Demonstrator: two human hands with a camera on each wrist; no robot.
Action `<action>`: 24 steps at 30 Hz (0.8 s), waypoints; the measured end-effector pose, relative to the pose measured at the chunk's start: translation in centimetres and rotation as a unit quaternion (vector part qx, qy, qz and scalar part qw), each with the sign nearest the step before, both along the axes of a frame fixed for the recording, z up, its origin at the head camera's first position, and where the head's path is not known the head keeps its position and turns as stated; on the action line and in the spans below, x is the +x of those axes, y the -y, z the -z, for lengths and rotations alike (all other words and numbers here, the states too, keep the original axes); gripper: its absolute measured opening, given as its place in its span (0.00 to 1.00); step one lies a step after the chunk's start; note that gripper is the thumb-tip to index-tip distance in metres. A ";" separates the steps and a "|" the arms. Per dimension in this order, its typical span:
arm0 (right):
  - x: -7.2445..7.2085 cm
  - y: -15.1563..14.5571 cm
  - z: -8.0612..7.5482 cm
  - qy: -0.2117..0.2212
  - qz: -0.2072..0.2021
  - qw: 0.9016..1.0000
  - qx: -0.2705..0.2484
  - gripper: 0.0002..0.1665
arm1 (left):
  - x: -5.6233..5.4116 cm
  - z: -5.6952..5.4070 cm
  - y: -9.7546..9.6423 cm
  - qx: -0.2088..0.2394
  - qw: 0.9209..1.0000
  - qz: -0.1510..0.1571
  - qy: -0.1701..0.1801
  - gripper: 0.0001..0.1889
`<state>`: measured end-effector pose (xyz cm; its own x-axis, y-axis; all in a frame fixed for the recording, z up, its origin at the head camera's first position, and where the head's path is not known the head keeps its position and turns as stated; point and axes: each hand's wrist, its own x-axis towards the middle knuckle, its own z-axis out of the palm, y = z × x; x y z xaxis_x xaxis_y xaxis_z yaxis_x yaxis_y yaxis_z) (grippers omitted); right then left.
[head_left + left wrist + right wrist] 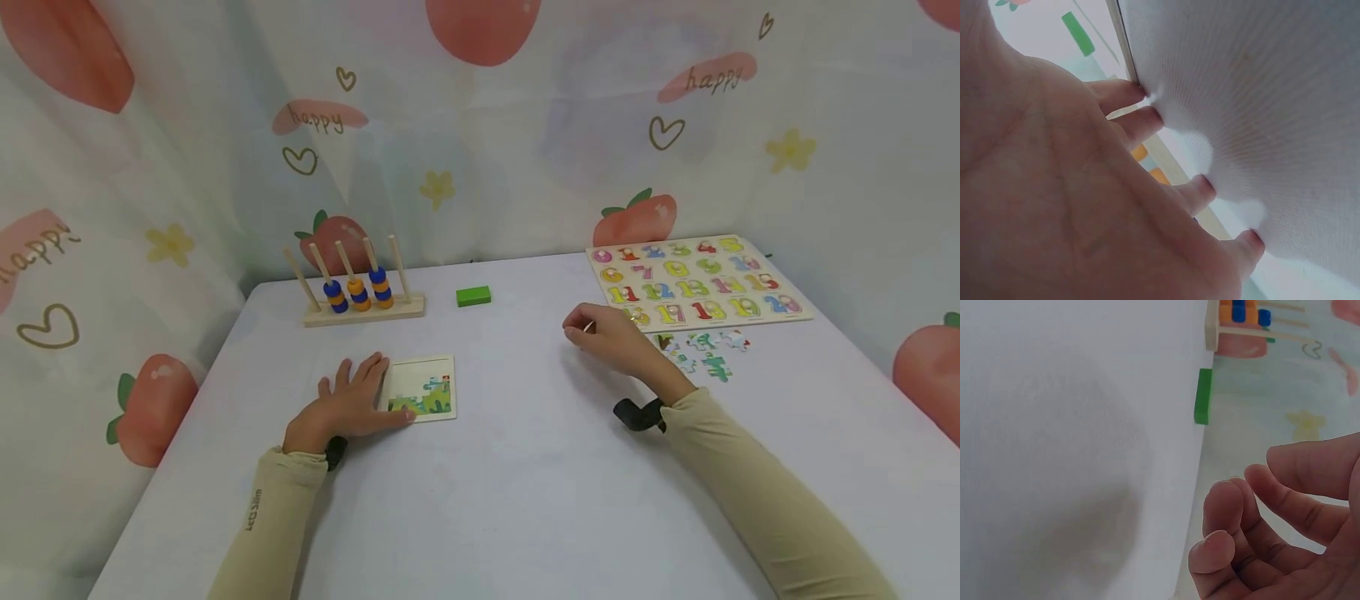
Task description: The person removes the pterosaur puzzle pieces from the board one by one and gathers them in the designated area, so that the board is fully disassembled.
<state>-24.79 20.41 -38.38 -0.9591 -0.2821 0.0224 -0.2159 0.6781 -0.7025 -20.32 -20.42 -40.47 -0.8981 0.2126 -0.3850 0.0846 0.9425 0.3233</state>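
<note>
My left hand (347, 410) rests with spread fingers along the left side of a small jigsaw tray (407, 377). Its thumb lies on the tray's lower edge. Green pieces are fitted along the tray's bottom and lower right; pale tray floor shows above them. In the left wrist view the fingertips (1202, 186) touch the white tabletop. My right hand (611, 337) hovers above the table, left of several loose jigsaw pieces (715, 367). The right wrist view shows its fingers (1222, 506) loosely curled, thumb apart from them, with nothing visible between.
A wooden number puzzle board (693, 283) lies at the back right, just behind the loose pieces. At the back left stands a peg abacus (365, 312) with blue and orange beads. Near it lies a green block (473, 297). A printed cloth (510, 158) hangs behind the table.
</note>
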 end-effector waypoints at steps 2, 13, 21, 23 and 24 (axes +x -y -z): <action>-0.1 0.8 0.1 0.003 -0.008 1.000 -0.004 0.12 | 0.0 0.0 0.0 -0.001 1.000 0.000 0.004 0.62; -0.2 4.1 0.5 0.017 -0.046 0.999 -0.011 0.09 | 0.0 -0.1 -0.1 0.001 1.000 0.003 -0.005 0.62; -0.2 6.1 0.5 0.019 -0.063 0.998 -0.021 0.08 | 0.0 0.0 0.0 -0.002 1.000 0.002 -0.001 0.62; -0.3 6.7 0.6 0.019 -0.071 0.997 -0.020 0.08 | 0.0 0.0 0.0 -0.002 1.000 0.001 -0.001 0.61; -0.2 7.1 0.6 0.020 -0.076 0.997 -0.019 0.08 | 0.0 0.1 0.0 -0.002 1.000 0.001 0.000 0.61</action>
